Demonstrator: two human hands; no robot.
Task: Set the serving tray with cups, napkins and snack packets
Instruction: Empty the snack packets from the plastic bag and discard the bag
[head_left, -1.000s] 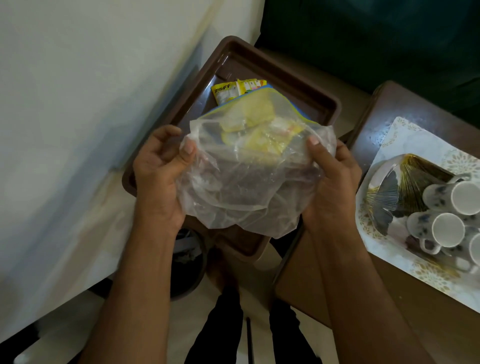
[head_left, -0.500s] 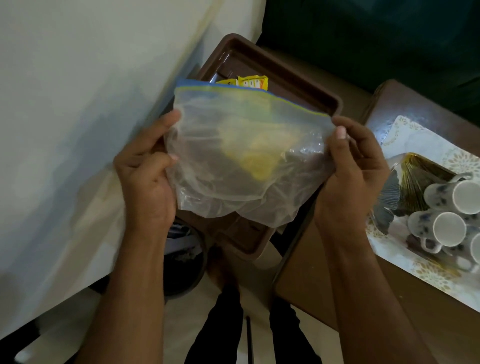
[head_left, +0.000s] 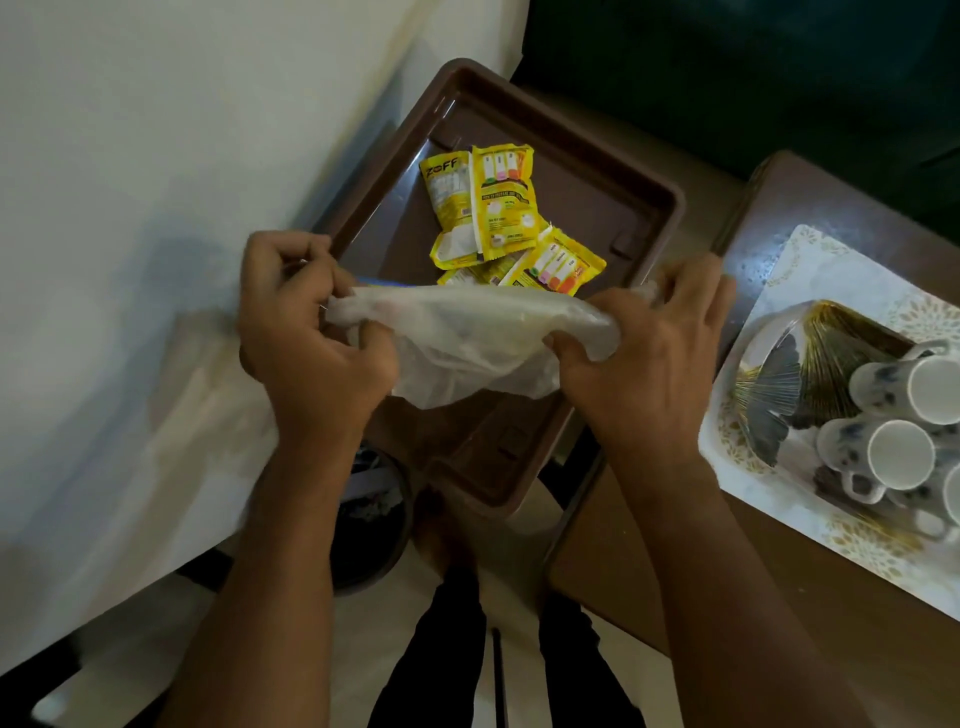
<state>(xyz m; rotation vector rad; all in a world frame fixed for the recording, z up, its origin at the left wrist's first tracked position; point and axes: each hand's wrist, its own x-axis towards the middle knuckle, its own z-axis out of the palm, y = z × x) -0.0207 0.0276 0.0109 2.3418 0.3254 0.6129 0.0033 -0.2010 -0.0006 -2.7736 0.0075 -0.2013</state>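
Observation:
A brown plastic serving tray (head_left: 597, 171) lies ahead of me. Several yellow snack packets (head_left: 493, 208) lie in a loose pile on its floor. Just above the tray's near half I hold a clear plastic zip bag (head_left: 467, 332), crumpled and stretched sideways. My left hand (head_left: 306, 338) grips its left end and my right hand (head_left: 639, 353) grips its right end. The bag looks empty. White cups (head_left: 898, 447) with dark prints lie on their sides at the right.
The cups rest on a white patterned tray (head_left: 810, 260) with a gold and grey fan-shaped dish (head_left: 810, 369), on a dark wooden table (head_left: 675, 571). A white wall or cloth (head_left: 156, 208) fills the left. A dark round bin (head_left: 374, 519) stands on the floor below.
The bag held the yellow packets and was raised upright; now the packets lie in the tray, and both hands have lowered and bunched the emptied bag.

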